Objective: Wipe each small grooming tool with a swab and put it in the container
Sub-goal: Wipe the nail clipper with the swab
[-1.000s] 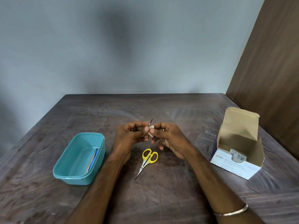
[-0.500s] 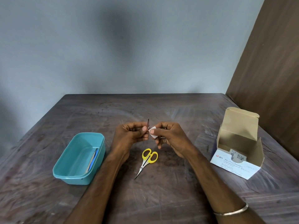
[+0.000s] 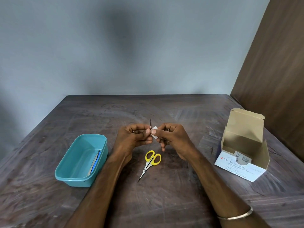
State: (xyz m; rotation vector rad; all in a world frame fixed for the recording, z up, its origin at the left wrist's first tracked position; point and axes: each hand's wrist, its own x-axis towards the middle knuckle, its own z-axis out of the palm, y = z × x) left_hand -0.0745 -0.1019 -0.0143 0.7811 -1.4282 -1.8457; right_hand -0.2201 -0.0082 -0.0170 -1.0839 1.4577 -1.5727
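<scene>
Left hand (image 3: 131,139) clamped on upright metal tool (image 3: 150,123), right hand (image 3: 172,137) pinching swab (image 3: 155,133) against its shaft; container (image 3: 65,176) nearer left.

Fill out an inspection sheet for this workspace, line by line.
Surface: dark wooden table, worn and streaked.
Job's things: small metal tool at the swab; yellow scissors lying on the table; teal container holding one flat tool.
Clutter: open swab box on the right.
Hands: left hand grips the metal tool; right hand pinches the swab.
Cables: nothing seen.
Surroundings: grey wall, brown panel on the right.
</scene>
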